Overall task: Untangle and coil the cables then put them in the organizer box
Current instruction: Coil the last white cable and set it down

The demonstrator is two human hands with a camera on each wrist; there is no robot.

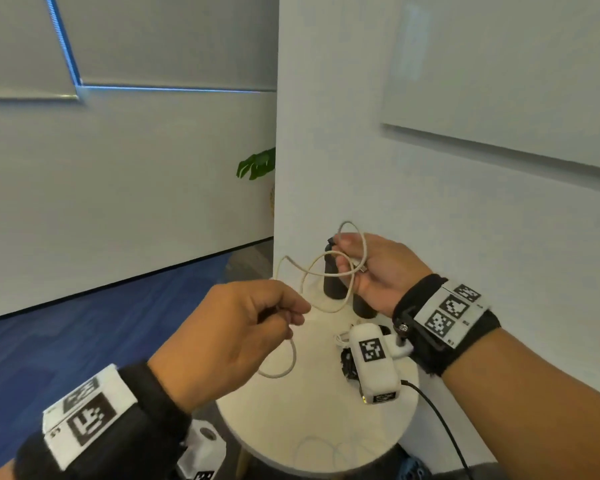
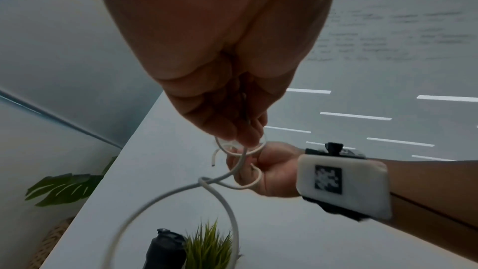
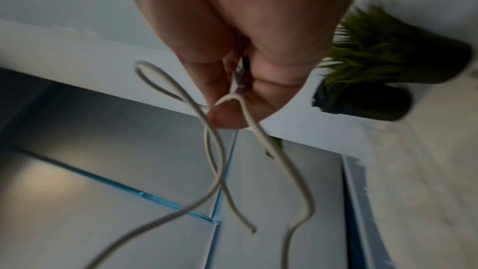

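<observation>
The cable, pale and thin, hangs in the air between our two hands above the small round table. The fingers of our left hand are curled together and pinch one stretch of it, with a slack loop drooping below them. Our right hand has its fingers closed round the loops gathered so far, and the metal plug end sticks out beside them. Between the hands the cable crosses over itself once, which shows plainly in the left wrist view.

We judge the step in hand to be coiling. To do it well we should first let that crossing fall open, then feed each turn into the right hand at an even size, letting the cable roll a little in the left fingers so it does not twist again.

Farther out, a dark bottle and a small potted grass plant stand on the table just under the loops, and a swinging loop could catch on them. More pale cable lies on the near part of the table. A green leaf shows beside the wall. We cannot see the organizer box.
</observation>
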